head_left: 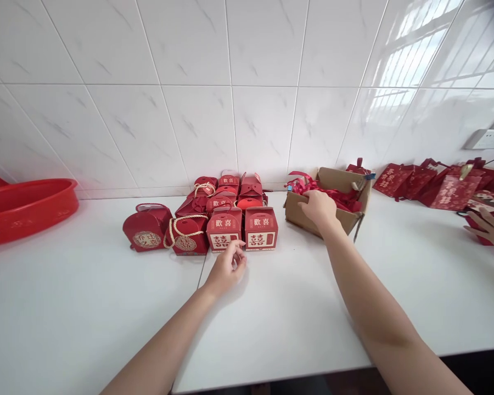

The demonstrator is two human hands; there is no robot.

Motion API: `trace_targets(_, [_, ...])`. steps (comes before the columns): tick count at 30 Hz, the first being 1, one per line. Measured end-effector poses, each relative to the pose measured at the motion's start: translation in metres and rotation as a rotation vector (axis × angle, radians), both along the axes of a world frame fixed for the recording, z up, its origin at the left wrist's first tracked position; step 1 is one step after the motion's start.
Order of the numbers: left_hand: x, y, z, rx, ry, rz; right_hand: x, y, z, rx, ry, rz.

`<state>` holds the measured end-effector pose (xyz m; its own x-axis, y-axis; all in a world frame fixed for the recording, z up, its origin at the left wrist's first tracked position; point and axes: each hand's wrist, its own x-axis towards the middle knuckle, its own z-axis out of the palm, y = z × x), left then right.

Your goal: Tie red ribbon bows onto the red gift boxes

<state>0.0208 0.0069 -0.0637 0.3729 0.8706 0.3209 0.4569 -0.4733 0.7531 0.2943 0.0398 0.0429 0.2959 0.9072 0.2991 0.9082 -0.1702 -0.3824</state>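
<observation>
My left hand point(226, 269) rests on the white table just in front of a red gift box point(224, 229) with gold characters, fingers curled in a loose pinch with nothing visible in them. A second matching red box point(261, 229) stands to its right. My right hand point(319, 207) reaches into a brown cardboard box point(302, 216), fingers curled over the red ribbons point(341, 196) piled inside; whether it grips one is hidden.
More red boxes and rope-handled bags point(187, 233) cluster behind against the tiled wall. A red plastic basin point(24, 208) sits far left. Flat red paper bags point(444, 189) lie at the right, where another person's hand point(492, 227) touches one.
</observation>
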Motion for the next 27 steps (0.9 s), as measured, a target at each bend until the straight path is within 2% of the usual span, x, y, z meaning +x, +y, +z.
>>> trace_targets(3, [0.000,-0.002,0.002,0.014,-0.003,0.004,0.001,0.005,-0.002,0.215,0.060,0.086])
trace_targets(5, [0.000,-0.002,0.002,0.020,0.001,0.006,0.004,0.001,0.003,0.342,0.177,0.149])
trace_targets(7, [0.001,-0.002,0.000,0.022,0.008,-0.007,0.003,-0.005,0.007,0.397,0.296,0.211])
trace_targets(10, [0.001,0.000,-0.003,0.030,0.040,0.008,-0.009,-0.006,0.004,0.285,0.296,0.297])
trace_targets(15, [0.000,0.001,-0.002,0.023,0.106,0.136,-0.049,0.010,-0.026,0.096,0.195,0.419])
trace_targets(18, [0.000,-0.002,0.002,0.052,0.060,0.142,-0.059,0.011,-0.032,0.005,0.163,0.472])
trace_targets(22, [0.002,-0.005,0.009,0.140,-0.047,0.188,-0.048,-0.011,-0.009,-0.149,0.131,0.546])
trace_targets(25, [0.000,-0.004,0.013,0.136,-0.125,0.260,-0.038,-0.035,0.019,-0.318,0.144,0.712])
trace_targets(27, [-0.003,-0.004,0.016,0.138,-0.177,0.273,-0.035,-0.049,0.035,-0.249,0.227,0.745])
